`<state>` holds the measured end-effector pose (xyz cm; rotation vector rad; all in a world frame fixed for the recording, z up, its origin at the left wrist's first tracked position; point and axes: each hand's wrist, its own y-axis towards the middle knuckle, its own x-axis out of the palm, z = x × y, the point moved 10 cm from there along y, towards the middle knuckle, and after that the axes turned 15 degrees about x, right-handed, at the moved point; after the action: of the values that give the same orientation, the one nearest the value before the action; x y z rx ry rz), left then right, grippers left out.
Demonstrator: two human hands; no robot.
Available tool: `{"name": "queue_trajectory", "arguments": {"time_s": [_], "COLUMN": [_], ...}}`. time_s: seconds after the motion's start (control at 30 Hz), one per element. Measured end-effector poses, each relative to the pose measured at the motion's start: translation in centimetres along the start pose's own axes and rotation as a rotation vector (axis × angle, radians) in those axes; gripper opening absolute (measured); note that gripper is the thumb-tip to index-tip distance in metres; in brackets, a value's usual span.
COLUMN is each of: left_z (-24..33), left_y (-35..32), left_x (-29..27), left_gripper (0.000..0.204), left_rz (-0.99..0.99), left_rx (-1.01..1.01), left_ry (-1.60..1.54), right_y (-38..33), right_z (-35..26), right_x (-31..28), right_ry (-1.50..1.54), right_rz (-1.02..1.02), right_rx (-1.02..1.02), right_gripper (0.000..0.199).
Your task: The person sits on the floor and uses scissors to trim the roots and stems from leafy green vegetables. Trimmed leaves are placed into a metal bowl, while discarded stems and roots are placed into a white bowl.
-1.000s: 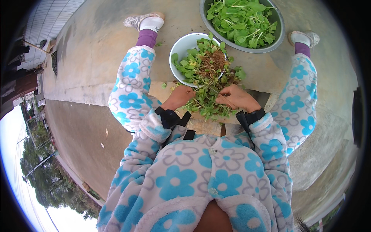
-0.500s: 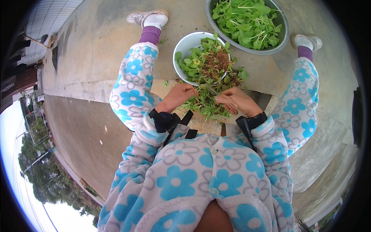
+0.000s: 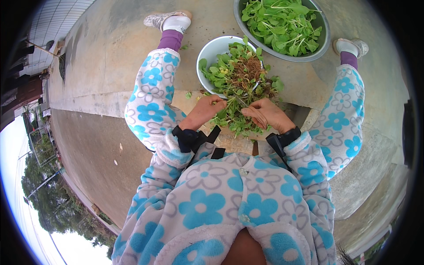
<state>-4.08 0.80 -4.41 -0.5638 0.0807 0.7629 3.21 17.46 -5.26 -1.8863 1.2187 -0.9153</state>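
My left hand [image 3: 204,111] is closed, thumb and fingertips pinched together beside the leafy heap; whatever they hold is too small to make out. My right hand [image 3: 267,114] has its fingers curled, and a thin grey blade [image 3: 241,102] sticks out from them toward the left hand. Between and below both hands lies a heap of leafy green seedlings [image 3: 237,120]. Just beyond it stands a white bowl [image 3: 206,52], piled with more greens and a brown clump of roots [image 3: 247,73] that spill over its near side.
A large metal basin [image 3: 326,40] full of loose green leaves [image 3: 282,26] stands beyond the bowl to the right. My legs in flowered trousers spread to either side of the containers. A few leaf scraps lie on the concrete floor [image 3: 110,57]. A raised edge crosses it at the left.
Both hands have shifted slightly: the right a little to the left and up, the left a touch upward. The bowl, the basin and the heap look much the same.
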Motion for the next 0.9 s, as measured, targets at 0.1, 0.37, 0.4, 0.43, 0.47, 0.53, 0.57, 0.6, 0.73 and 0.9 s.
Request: {"name": "queue_trajectory", "arguments": {"time_s": [0.1, 0.37, 0.4, 0.43, 0.47, 0.53, 0.57, 0.6, 0.73, 0.9], "left_z": [-0.3, -0.8, -0.3, 0.5, 1.1, 2.6, 4.0, 5.8, 15.0, 22.2], "left_y": [0.4, 1.5, 1.3, 1.2, 1.1, 1.4, 2.0, 3.0, 8.5, 15.1], "left_x": [-0.1, 3.1, 2.6, 1.9, 1.1, -1.0, -2.2, -3.3, -6.5, -7.9], "left_gripper": [0.032, 0.032, 0.031, 0.030, 0.029, 0.026, 0.027, 0.029, 0.037, 0.046], "left_rz": [0.064, -0.141, -0.144, -0.146, -0.157, -0.180, -0.177, -0.152, 0.030, 0.366], "left_rx": [0.018, 0.068, 0.089, 0.110, 0.098, 0.051, 0.053, 0.090, 0.380, 0.664], "left_ry": [0.026, 0.017, 0.049, 0.081, 0.105, 0.159, 0.204, 0.249, 0.360, 0.406], "right_y": [-0.2, -0.6, -0.6, -0.7, -0.9, -0.7, -0.3, 0.1, 0.7, 0.6], "right_z": [0.0, 0.0, 0.3, 0.1, 0.2, 0.1, -0.1, -0.2, -1.3, 0.2], "right_x": [0.0, -0.2, -0.4, -0.7, -1.0, -1.7, -2.1, -2.5, -4.8, -6.1], "right_ry": [0.019, -0.071, -0.110, -0.065, -0.027, 0.055, 0.098, 0.161, -0.100, 0.052], "right_rz": [0.006, 0.020, 0.034, 0.027, 0.022, 0.041, 0.065, 0.078, 0.368, 0.326], "right_rx": [-0.002, 0.008, 0.038, 0.010, 0.002, -0.025, -0.045, -0.062, -0.188, -0.116], "right_gripper": [0.054, 0.050, 0.050, 0.049, 0.049, 0.048, 0.047, 0.047, 0.043, 0.040]}}
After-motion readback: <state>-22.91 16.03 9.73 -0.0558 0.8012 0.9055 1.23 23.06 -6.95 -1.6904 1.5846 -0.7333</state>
